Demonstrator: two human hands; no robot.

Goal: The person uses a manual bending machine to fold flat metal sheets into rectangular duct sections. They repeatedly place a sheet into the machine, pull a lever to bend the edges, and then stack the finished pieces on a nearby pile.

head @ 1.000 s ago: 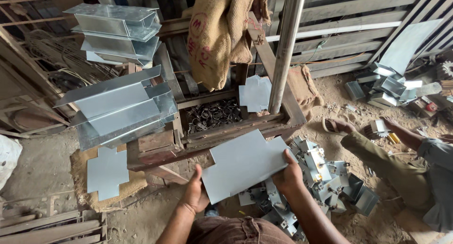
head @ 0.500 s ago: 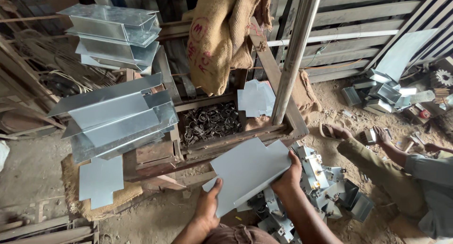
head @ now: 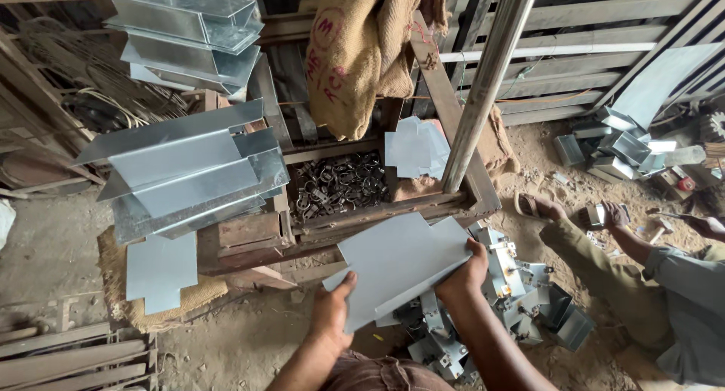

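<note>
The person holds a flat grey sheet-metal blank with notched corners (head: 396, 266) in both hands, low in front of the body. The left hand (head: 332, 312) is closed on its near lower edge, thumb on top. The right hand (head: 462, 274) is clamped on its right edge, fingers curled under the sheet. The sheet is tilted a little and hangs just over a wooden frame (head: 362, 228) beyond the hands.

Inside this frame, further from the hands, lies a heap of dark small metal rings (head: 336, 183), and a steel pole (head: 487, 89) stands up from it. Left of the left hand there is a stack of folded grey metal channels (head: 185, 172), and under it one more flat cut blank (head: 158, 274) lies on sacking. Just below the right hand is a pile of small bent metal boxes (head: 506, 300) on the dirt floor.

I judge that the sheet in hand is not yet bent, while many pieces around are already folded. On the right another person's hand (head: 615, 213) works separately.
</note>
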